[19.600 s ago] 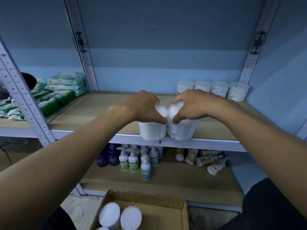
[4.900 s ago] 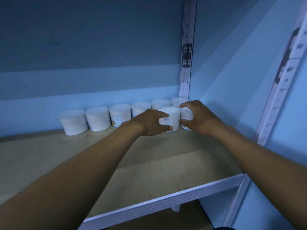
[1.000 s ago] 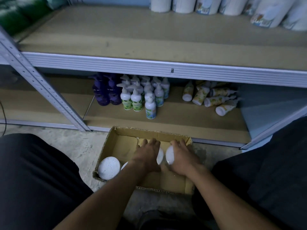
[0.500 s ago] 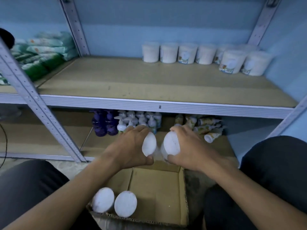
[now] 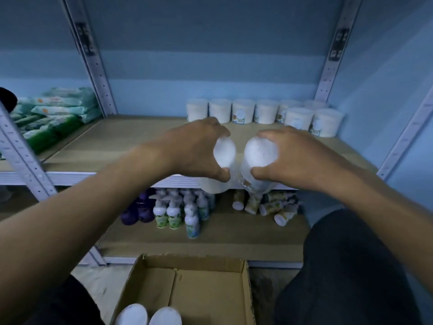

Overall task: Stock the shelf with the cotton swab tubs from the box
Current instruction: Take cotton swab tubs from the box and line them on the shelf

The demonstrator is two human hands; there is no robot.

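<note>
At the far left of the frame, green wipe packs [image 5: 54, 113] lie stacked on the neighbouring shelf bay, behind a slotted metal upright [image 5: 22, 158]. Left of centre, the left hand [image 5: 194, 148] curls its fingers and thumb round the rim of a white cotton swab tub [image 5: 219, 170], gripping it from above. Just beside it, right of centre, the right hand [image 5: 293, 156] grips a second tub [image 5: 255, 170] the same way; this one shows a printed label low on its side. Both tubs hang at the front edge of the wooden shelf [image 5: 131, 141], close together, whether touching I cannot tell. At the back right of that shelf stand a row of stocked tubs [image 5: 243, 111] along the blue wall, with two more tubs [image 5: 314, 121] set in front of the row's right end. Below the shelf, centre frame, purple bottles [image 5: 138, 211] stand beside white pump bottles [image 5: 178, 207], and to their right small tubes [image 5: 264, 204] lie toppled. At the bottom centre, the open cardboard box [image 5: 203, 287] sits on the floor with two remaining tubs [image 5: 148, 316] in its near left corner. Dark-clothed knees [image 5: 346, 273] flank the box.
</note>
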